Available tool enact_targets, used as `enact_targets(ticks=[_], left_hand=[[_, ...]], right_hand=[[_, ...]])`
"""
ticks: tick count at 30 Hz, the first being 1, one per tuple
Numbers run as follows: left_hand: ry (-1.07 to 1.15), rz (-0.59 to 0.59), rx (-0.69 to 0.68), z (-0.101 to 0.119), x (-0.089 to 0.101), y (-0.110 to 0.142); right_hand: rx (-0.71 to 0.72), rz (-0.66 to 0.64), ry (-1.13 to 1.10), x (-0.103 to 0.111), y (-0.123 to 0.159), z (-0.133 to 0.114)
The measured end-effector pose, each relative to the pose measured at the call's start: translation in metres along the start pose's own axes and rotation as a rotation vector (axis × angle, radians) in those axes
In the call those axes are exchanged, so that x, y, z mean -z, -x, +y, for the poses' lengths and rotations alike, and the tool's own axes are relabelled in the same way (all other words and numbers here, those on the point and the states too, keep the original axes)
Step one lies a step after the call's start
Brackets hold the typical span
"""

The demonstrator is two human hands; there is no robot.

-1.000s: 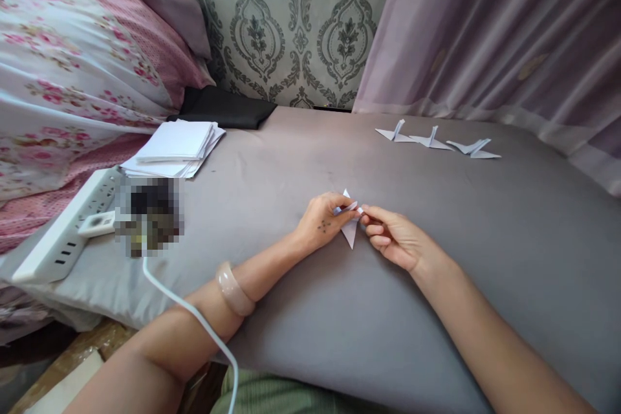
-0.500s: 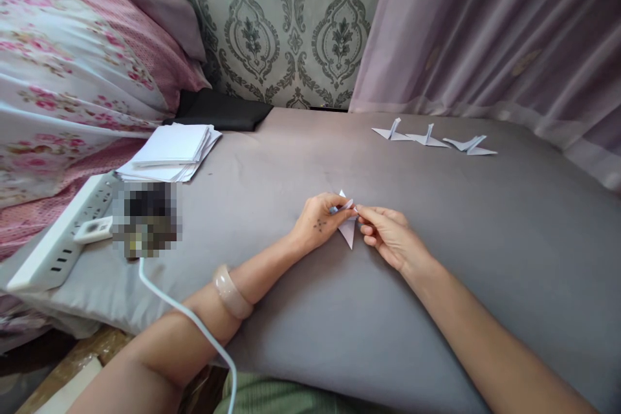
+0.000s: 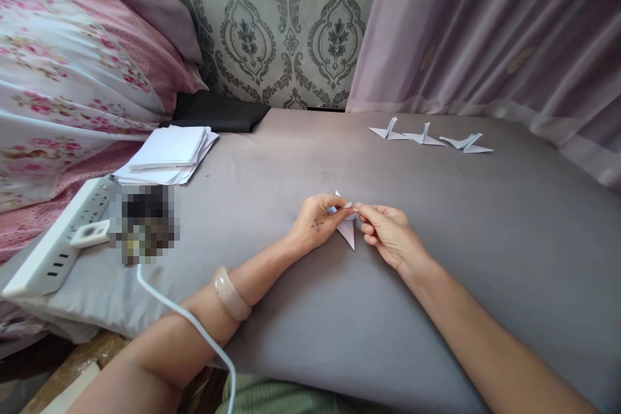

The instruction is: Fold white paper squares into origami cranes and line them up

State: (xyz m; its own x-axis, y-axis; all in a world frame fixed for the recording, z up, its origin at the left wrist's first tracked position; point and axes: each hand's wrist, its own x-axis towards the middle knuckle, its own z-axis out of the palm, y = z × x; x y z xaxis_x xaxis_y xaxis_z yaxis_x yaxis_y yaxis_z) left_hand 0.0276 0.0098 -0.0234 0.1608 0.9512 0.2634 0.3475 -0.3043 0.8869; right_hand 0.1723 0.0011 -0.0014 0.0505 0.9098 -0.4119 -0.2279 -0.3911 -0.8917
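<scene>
Between my two hands is a white paper crane (image 3: 347,233), its pointed wings sticking out above and below the fingers. My left hand (image 3: 320,217) pinches its body between thumb and fingers. From the other side, my right hand (image 3: 385,229) closes thumb and forefinger on a narrow tip of the same crane. Fingers hide most of its middle. Farther back on the right, three folded white paper cranes (image 3: 391,130) stand in a row on the grey cloth surface (image 3: 291,310).
A stack of white paper (image 3: 167,149) lies at the back left, before a black folded item (image 3: 220,111). A white power strip (image 3: 53,239) sits at the left edge. One white cable (image 3: 189,317) runs across my left forearm. Curtains (image 3: 436,32) hang behind on the right.
My right thumb and fingers have shifted slightly and now cover more of the crane's tip. The lower wing has tilted a little. The whole view has drifted slightly.
</scene>
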Motion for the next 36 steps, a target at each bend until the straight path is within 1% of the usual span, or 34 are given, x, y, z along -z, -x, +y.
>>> enact_targets(ticks=[5,7,9,11,14,15,17,20,24,28,30,33,36], left_hand=[[0.096,-0.013,0.042,0.002,0.000,-0.001],[0.150,-0.035,0.074,0.004,0.002,-0.001],[0.197,-0.039,0.102,0.005,0.003,-0.001],[0.231,-0.025,0.115,0.006,0.005,-0.002],[0.241,-0.021,0.113,0.006,0.005,-0.002],[0.232,-0.026,0.112,0.006,0.005,-0.002],[0.201,-0.043,0.105,0.006,0.005,-0.001],[0.149,-0.074,0.078,0.006,0.006,-0.001],[0.100,-0.109,0.073,0.002,0.007,-0.002],[0.116,-0.119,0.077,0.001,0.006,-0.002],[0.122,-0.121,0.081,0.001,0.006,-0.002],[0.121,-0.122,0.080,0.002,0.006,-0.002],[0.112,-0.130,0.083,0.002,0.005,-0.002]], right_hand=[[-0.019,-0.057,-0.014,0.004,0.000,-0.002],[0.056,-0.053,0.070,0.009,-0.001,-0.002],[0.228,-0.009,0.258,0.016,0.000,-0.001],[0.464,0.025,0.486,0.022,0.000,0.001],[0.798,-0.005,0.731,0.027,-0.002,0.006],[0.876,-0.019,0.779,0.028,-0.002,0.007],[0.963,-0.039,0.849,0.028,-0.003,0.010],[0.999,-0.046,0.905,0.026,-0.004,0.013],[0.997,-0.036,0.944,0.026,-0.003,0.013],[0.993,-0.058,0.977,0.028,-0.004,0.012],[0.995,-0.049,0.998,0.028,-0.005,0.013],[1.026,-0.033,1.005,0.028,-0.006,0.014],[1.044,-0.045,1.011,0.028,-0.007,0.013]])
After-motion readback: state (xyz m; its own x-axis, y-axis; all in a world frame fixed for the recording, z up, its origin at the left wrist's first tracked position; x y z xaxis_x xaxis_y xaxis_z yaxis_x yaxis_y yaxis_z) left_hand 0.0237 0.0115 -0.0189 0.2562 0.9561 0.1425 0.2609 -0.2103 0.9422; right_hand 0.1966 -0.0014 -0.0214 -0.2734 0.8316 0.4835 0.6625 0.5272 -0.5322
